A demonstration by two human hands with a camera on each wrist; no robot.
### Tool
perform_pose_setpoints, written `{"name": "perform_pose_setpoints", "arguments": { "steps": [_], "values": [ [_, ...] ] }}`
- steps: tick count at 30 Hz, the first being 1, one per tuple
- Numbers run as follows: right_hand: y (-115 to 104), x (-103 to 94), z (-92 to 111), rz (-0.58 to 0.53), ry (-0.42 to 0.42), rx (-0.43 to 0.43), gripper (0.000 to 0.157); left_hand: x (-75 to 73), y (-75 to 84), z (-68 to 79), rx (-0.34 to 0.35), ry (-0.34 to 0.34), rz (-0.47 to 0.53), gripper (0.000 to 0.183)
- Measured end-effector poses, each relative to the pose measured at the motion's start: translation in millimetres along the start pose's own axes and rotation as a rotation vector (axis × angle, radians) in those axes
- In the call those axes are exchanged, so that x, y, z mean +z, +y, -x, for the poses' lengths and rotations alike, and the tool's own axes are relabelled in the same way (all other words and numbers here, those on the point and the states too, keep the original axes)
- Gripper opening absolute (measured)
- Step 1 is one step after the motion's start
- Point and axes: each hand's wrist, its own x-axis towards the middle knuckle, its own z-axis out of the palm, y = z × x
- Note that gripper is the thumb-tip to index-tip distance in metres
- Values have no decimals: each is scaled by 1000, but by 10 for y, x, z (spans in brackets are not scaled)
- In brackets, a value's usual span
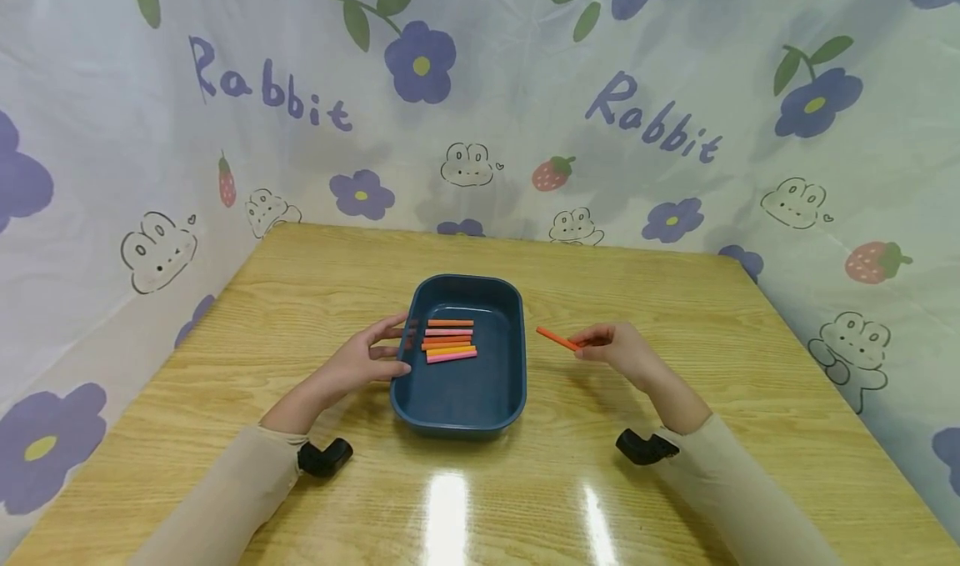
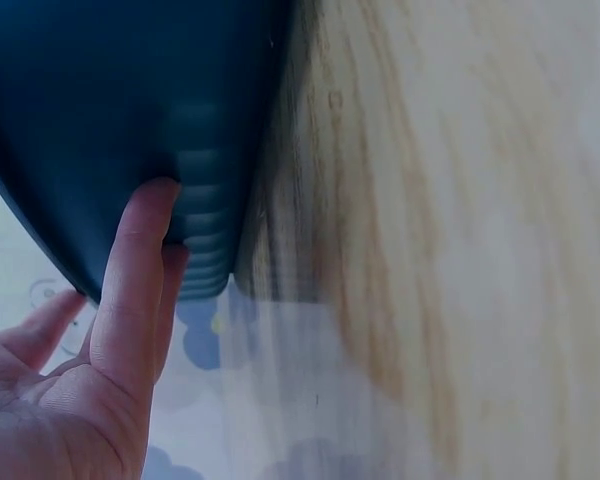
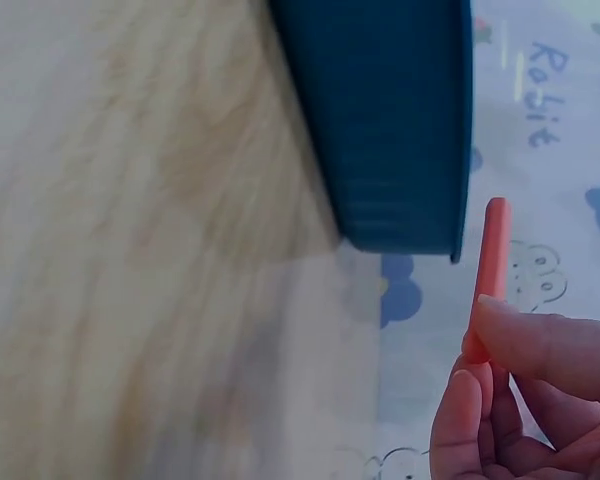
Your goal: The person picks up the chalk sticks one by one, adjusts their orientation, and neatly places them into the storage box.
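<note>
A deep blue rectangular basin (image 1: pixel 459 399) with rounded corners stands on the table. Inside it, toward the left wall, several thin sticks (image 1: pixel 450 343) in orange, pink and yellow-orange lie roughly parallel. My left hand (image 1: pixel 370 353) is at the basin's left side; in the left wrist view its straight fingers (image 2: pixel 130 270) touch the outer wall. To the right of the basin, my right hand (image 1: pixel 611 349) pinches one end of a slim orange-red stick (image 1: pixel 557 338) between thumb and fingers. The stick's free end points at the basin, and in the right wrist view it stands apart from the wall.
The wood-grain table (image 1: pixel 300 266) reaches back to a white cloth (image 1: pixel 510 66) printed with flowers, rabbits and strawberries, which also hangs along both sides. A black wrist mount (image 1: pixel 324 458) sits at the left cuff and another (image 1: pixel 647 447) at the right.
</note>
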Motion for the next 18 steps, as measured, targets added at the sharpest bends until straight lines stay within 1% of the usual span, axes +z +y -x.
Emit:
{"name": "perform_pose_setpoints", "arguments": {
  "steps": [6, 13, 18],
  "values": [
    [-134, 9, -46, 20, -1, 23, 28, 1, -2, -6, 3, -4, 5, 80],
    [-279, 44, -123, 2, -20, 1, 27, 5, 13, -2, 1, -3, 3, 80],
    [-408, 95, -166, -12, -38, 3, 26, 4, 17, 4, 1, -6, -2, 80]
  ]
}}
